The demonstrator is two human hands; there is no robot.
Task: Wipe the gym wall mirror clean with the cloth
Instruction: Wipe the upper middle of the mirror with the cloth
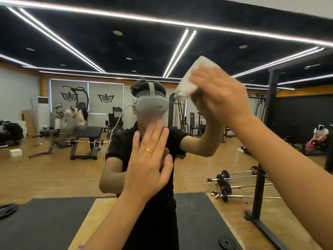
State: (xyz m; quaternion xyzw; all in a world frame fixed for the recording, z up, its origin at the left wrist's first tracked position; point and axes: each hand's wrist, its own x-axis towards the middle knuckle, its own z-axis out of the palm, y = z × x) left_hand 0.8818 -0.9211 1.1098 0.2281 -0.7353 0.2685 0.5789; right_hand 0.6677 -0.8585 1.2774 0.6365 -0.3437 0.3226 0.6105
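White cloth (pixel 191 78) sits at about one o'clock in my view, pressed against the gym wall mirror (pixel 54 168) under my right hand (pixel 221 98). My right fingers lie straight and flat over the cloth rather than curled round it, and the hand is a little blurred. My left hand (pixel 147 168), near centre toward six o'clock, is spread wide with straight fingers, palm toward the glass, holding nothing. It wears a gold ring (pixel 149 150). I cannot tell whether it touches the glass. The mirror fills the view, reflecting me in a black shirt and grey headset (pixel 153 103), a weight bench (pixel 86 136) at nine o'clock and barbells (pixel 234 184) on the wooden floor at four o'clock.
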